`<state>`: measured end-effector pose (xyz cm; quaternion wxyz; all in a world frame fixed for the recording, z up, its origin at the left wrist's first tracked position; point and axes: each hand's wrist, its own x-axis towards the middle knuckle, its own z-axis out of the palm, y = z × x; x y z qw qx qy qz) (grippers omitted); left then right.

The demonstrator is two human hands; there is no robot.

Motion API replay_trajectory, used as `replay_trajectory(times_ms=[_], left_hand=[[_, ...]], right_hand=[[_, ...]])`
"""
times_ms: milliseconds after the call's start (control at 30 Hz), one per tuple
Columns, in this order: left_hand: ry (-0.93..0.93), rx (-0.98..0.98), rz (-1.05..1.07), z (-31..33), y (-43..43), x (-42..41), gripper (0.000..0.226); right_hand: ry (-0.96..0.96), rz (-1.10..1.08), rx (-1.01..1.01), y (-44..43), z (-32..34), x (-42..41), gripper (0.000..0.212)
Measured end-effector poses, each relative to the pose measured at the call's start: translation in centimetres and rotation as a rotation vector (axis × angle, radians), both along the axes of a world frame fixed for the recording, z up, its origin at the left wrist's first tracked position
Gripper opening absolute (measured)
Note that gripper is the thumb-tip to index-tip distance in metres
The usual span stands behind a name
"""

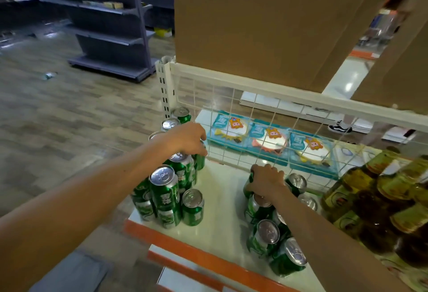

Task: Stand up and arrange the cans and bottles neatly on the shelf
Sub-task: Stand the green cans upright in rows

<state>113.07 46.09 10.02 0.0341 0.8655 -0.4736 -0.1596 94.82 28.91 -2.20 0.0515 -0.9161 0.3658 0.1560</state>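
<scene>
Several green cans stand in two groups on a white shelf with an orange front edge. My left hand reaches over the left group and grips a green can at the back by the wire grid. Curled over the top of another green can, my right hand holds it at the far end of the right group. Dark glass bottles with yellow labels stand at the shelf's right end.
A white wire grid backs the shelf, with blue toy packs on the shelf behind it. A large cardboard box sits above. Grey shelving stands on the wooden floor at left. A person's shoe shows beyond the grid.
</scene>
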Motion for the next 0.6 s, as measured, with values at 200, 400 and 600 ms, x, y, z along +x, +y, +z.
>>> replay_trajectory(times_ms=[200,400,600], left_hand=[[0.033,0.207,-0.032,0.5,2.1,-0.1,0.064],[-0.045,0.258,-0.088,0.2,2.6,-0.8,0.066],[-0.021,0.184,-0.097,0.5,2.0,-0.7,0.048]], right_hand=[[0.104,0.005,-0.006,0.2,0.3,0.7,0.063],[0.197,-0.035,-0.054,0.0,0.3,1.0,0.054],[0.240,-0.112,-0.048,-0.7,0.6,0.5,0.043]])
